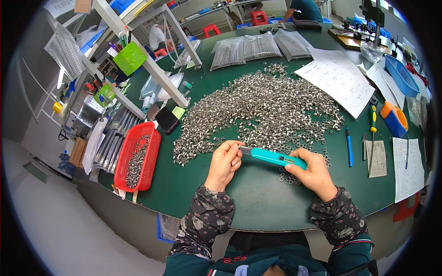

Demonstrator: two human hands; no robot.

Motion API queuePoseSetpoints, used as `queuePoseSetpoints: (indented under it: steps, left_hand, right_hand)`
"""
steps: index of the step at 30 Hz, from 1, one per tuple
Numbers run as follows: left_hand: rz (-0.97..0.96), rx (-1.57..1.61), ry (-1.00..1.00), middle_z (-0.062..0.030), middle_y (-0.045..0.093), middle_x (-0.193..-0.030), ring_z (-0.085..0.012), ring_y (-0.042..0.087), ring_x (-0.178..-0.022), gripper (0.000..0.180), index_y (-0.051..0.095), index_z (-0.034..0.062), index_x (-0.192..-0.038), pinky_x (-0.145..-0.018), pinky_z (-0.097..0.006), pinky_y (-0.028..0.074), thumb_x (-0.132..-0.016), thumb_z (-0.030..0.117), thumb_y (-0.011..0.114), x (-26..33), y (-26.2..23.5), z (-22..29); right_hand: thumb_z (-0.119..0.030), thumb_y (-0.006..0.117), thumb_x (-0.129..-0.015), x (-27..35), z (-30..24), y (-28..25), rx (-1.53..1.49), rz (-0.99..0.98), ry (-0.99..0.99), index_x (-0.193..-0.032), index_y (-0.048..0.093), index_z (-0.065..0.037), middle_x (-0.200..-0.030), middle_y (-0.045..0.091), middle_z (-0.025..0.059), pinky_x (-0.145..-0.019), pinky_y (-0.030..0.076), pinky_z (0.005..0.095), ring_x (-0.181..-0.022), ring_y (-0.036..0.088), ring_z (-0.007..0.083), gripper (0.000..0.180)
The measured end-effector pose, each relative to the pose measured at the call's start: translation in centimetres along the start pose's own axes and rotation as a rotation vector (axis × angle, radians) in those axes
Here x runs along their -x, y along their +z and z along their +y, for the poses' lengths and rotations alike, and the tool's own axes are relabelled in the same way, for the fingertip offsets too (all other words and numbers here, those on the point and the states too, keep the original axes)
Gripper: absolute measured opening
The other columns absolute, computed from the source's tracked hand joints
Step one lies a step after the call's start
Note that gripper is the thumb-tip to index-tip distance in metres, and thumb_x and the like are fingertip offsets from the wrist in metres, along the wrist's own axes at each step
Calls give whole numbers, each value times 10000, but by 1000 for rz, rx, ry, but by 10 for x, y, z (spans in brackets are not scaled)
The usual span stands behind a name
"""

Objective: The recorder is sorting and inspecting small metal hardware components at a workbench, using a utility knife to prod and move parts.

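A teal utility knife [271,156] lies across the front of me, its blade out and pointing left. My right hand [313,171] is wrapped round the handle, thumb on top near the slider. My left hand [224,163] pinches a small metal ring [240,146] at the blade's tip; the fingers partly cover it. Beyond both hands a wide heap of small silvery metal rings [258,103] spreads over the green table [258,207]. Loose rings [289,177] lie beneath the knife and beside my right hand.
At the left edge stands a red basket [153,158] part-filled with metal pieces, near a black box [166,120]. Bagged rods [260,46] and paper sheets [340,83] lie at the back. To the right are a blue pen [349,147], a screwdriver [373,122] and a tape dispenser [394,118].
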State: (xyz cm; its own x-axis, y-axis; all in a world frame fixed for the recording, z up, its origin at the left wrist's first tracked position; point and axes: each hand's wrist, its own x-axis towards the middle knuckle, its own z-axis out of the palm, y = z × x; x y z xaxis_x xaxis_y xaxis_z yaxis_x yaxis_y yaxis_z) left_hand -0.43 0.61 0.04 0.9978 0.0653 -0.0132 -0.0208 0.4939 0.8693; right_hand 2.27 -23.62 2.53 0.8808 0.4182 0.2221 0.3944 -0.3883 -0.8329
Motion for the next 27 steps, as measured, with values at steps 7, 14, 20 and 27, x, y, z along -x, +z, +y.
queuePoseSetpoints:
  steps: [7,14,20,27]
  left_hand:
    - [45,110,20,-30,503,-748,-31,349,-497,120,522,31,-950,-386,-148,263,-876,107,466,-1,4,2]
    - [10,146,53,-47,519,-766,-46,378,-511,118,519,35,-957,-388,-162,279,-852,62,472,-1,2,4]
    - [38,142,27,-48,517,-773,-51,387,-523,120,521,32,-956,-407,-168,297,-851,61,471,-1,1,4]
    - [15,175,68,-50,499,-811,-53,368,-539,129,515,27,-961,-409,-165,286,-868,111,481,-1,-2,1]
  right_hand:
    - [-205,651,-716,0,-8,-3,-209,176,-78,-802,572,-30,-618,577,93,-507,426,292,-535,571,190,210]
    - [-209,653,-710,1,-3,0,-110,75,-48,-807,575,-34,-619,586,93,-502,428,287,-536,578,192,215]
    - [-224,658,-696,1,-3,1,-39,24,-10,-822,586,-41,-605,589,98,-492,431,301,-518,578,206,234]
    - [-232,657,-700,2,-4,2,-32,-2,23,-828,587,-40,-610,595,96,-501,434,293,-529,584,193,241]
